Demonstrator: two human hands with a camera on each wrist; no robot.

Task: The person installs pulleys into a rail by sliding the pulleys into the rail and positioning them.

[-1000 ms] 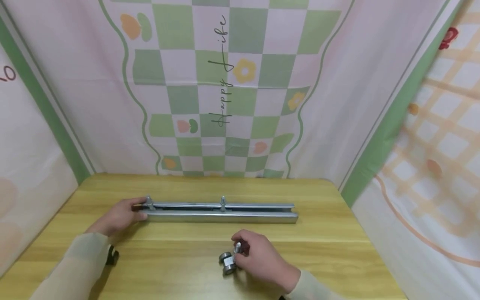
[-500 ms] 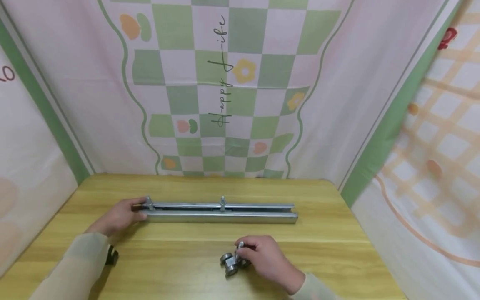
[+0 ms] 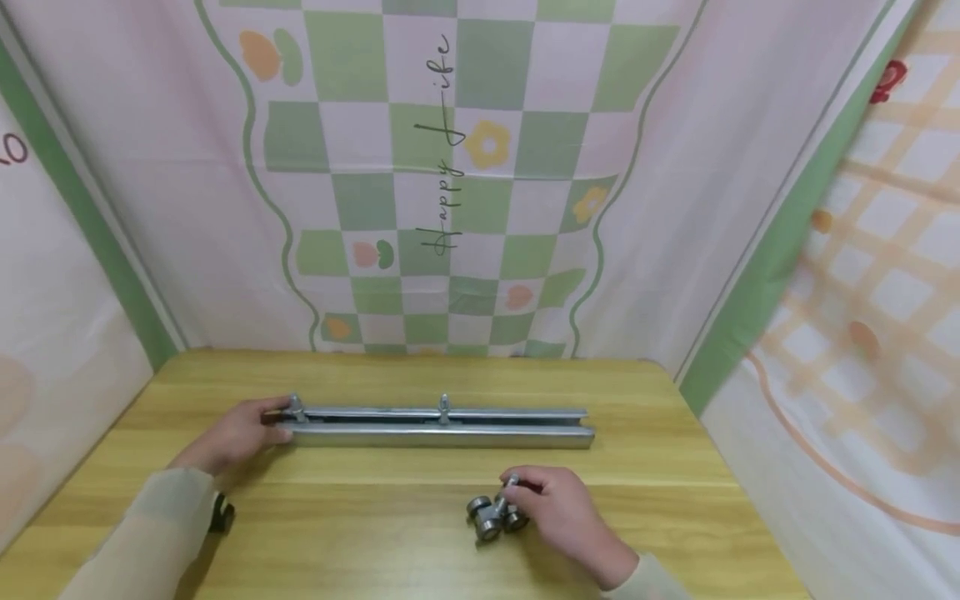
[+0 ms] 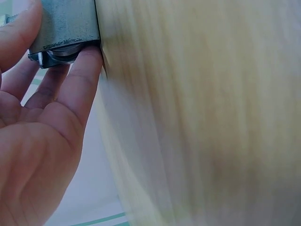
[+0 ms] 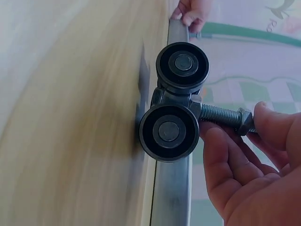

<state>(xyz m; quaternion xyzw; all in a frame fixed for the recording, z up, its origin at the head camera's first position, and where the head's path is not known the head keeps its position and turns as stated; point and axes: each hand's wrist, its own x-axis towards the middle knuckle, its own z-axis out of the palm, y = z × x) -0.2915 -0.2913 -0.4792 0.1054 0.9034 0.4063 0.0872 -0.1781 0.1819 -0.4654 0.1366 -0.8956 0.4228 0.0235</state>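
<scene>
A grey metal channel rail (image 3: 442, 437) lies lengthwise on the table, its slot facing up. Two bolts (image 3: 444, 408) stand up out of the slot, one near the middle and one at the left end. My left hand (image 3: 232, 435) grips the rail's left end, with a wheel (image 4: 66, 51) just inside that end in the left wrist view. In front of the rail, my right hand (image 3: 566, 510) pinches the threaded bolt (image 5: 221, 114) of a roller trolley (image 3: 489, 517) between thumb and fingers. Its wheels (image 5: 168, 133) face the right wrist camera, and the bolt carries a nut (image 5: 245, 122).
The wooden table (image 3: 337, 533) ends at a hanging checkered cloth (image 3: 480, 192) behind the rail. More cloth hangs along the left and right sides. A dark strap (image 3: 222, 512) shows at the left wrist.
My right hand has moved to the right with the roller trolley, and its bolt now leans further right. The left hand and the rail have stayed in place.
</scene>
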